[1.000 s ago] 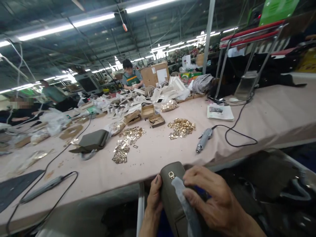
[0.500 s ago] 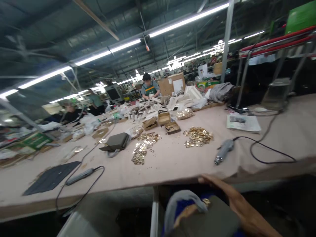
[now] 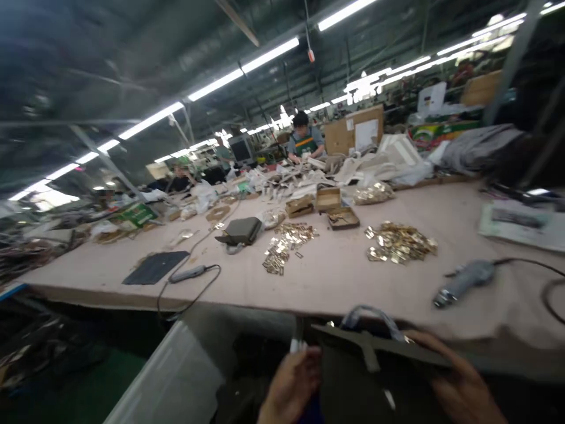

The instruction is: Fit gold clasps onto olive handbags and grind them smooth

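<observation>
A dark olive bag (image 3: 366,377) is held low at the table's front edge, a grey wrapped handle (image 3: 375,315) arching above it. My right hand (image 3: 461,377) grips the bag's right side, its fingers along the upper edge. At the opposite side, my left hand (image 3: 295,377) is closed with curled fingers at the bag's left edge; what its fingertips pinch is partly hidden. Beyond the bag lie a heap of gold metal pieces (image 3: 401,242) and a second pile of gold rectangular pieces (image 3: 282,247). To the right rests a grey corded power screwdriver (image 3: 468,282).
Another olive bag (image 3: 241,231) lies left of the gold pieces. Farther left are a dark flat sheet (image 3: 155,268) and a second corded tool (image 3: 189,274). Small cardboard boxes (image 3: 343,218) stand mid-table, and a co-worker (image 3: 304,141) is behind piled pale parts.
My left hand has come into view at the bag's left edge. The bag has turned so its dark underside or inner face shows. The view has swung left.
</observation>
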### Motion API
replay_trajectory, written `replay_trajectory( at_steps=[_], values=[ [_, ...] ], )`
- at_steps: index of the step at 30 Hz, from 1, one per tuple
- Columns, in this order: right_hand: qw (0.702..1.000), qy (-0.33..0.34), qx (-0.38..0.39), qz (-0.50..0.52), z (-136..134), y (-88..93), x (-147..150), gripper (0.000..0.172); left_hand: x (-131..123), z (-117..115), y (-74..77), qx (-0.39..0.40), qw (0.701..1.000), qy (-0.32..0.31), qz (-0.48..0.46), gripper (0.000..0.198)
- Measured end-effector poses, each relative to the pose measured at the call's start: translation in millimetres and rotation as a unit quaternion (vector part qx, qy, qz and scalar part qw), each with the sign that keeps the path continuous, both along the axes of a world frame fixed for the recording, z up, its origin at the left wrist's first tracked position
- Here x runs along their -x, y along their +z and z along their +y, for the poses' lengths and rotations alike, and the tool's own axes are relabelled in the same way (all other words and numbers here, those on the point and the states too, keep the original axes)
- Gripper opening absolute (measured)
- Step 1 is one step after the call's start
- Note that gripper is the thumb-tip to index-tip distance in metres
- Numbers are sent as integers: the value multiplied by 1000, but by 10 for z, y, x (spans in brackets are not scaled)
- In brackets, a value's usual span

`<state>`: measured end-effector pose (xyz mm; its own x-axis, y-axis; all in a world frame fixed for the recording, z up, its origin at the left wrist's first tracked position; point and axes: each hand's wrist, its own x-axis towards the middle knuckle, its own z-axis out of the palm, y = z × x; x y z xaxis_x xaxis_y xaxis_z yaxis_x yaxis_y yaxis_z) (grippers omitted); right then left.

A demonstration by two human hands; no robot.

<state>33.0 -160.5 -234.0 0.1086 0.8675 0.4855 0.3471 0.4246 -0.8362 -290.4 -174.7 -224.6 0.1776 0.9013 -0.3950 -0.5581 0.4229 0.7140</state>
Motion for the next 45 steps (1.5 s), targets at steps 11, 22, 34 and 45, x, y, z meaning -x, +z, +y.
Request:
replay_trajectory(
  at_steps=[11,22,34,45],
  values=[
    [999,8,16,-42,8,-54,-59,32,-620,-115,841,-160,952,24,260,43],
    [999,-16,29,-37,-15,-121,-71,23,-1076,145,885,-182,982,4,60,38],
    [984,-16,174,-31,-108,-4,-5,25,-1146,199,820,-187,980,11,63,35],
    [994,-14,75,-72,-67,-80,-2,21,-972,-42,754,-289,912,90,277,7]
  ],
)
